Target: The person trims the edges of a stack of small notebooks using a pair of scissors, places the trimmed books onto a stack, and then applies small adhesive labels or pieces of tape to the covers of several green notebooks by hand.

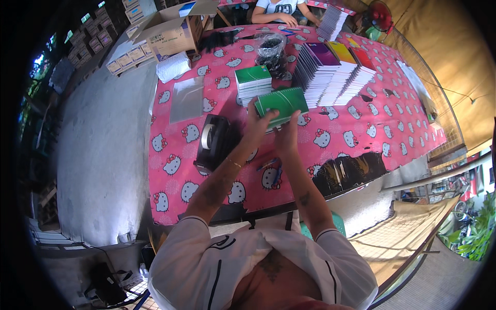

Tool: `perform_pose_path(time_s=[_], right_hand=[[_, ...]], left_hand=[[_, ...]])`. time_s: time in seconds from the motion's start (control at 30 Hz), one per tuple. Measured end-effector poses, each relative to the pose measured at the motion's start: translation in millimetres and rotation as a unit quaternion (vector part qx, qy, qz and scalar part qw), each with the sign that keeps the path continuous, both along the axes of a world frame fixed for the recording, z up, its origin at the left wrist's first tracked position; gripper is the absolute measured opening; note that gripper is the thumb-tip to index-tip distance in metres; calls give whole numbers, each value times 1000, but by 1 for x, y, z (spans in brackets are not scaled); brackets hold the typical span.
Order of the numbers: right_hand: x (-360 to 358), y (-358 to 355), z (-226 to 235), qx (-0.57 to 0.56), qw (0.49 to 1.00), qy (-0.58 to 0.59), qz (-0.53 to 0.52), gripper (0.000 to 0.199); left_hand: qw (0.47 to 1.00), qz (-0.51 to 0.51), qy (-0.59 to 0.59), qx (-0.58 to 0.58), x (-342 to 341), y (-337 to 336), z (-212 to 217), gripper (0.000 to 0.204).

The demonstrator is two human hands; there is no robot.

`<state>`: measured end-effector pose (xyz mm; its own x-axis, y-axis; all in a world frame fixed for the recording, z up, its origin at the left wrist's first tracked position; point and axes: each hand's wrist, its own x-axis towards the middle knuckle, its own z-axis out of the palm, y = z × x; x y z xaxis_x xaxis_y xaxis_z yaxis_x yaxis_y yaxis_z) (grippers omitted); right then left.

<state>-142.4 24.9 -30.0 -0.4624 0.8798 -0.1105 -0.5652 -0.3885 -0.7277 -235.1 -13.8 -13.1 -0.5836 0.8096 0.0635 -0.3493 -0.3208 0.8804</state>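
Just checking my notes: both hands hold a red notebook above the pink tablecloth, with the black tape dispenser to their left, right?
Not quite. The head view shows the notebook held by the left hand and right hand is green, not red. The pink tablecloth and black tape dispenser are as stated.

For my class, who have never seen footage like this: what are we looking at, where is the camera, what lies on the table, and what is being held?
This is one wide fisheye picture from a camera worn on a person's head, looking down, so straight edges bend. No machine: the left hand and right hand together hold a green notebook above a table with a pink cartoon-cat cloth. On it lie a black tape dispenser, a stack of green notebooks, fanned rows of notebooks and clear plastic sleeves. Another person sits at the far end.
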Motion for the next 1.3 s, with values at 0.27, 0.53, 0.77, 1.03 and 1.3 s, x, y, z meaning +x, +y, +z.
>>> perform_pose_path(time_s=[0.27,0.53,0.77,1.03,1.3], right_hand=[[18,0,-72,-193,975,-42,100,90],[-45,4,-100,-259,943,160,137,81],[-65,3,-105,-207,973,10,105,72],[-3,68,-91,188,960,-186,-87,59],[16,86,-93,414,865,-278,-59,52]], left_hand=[[942,-161,117,-271,-75,26,-9,72],[871,106,352,-325,-43,31,-31,95],[845,104,345,-394,-72,46,-28,91],[816,266,482,-175,-44,25,-24,71],[840,400,319,-181,-15,26,-32,75]])
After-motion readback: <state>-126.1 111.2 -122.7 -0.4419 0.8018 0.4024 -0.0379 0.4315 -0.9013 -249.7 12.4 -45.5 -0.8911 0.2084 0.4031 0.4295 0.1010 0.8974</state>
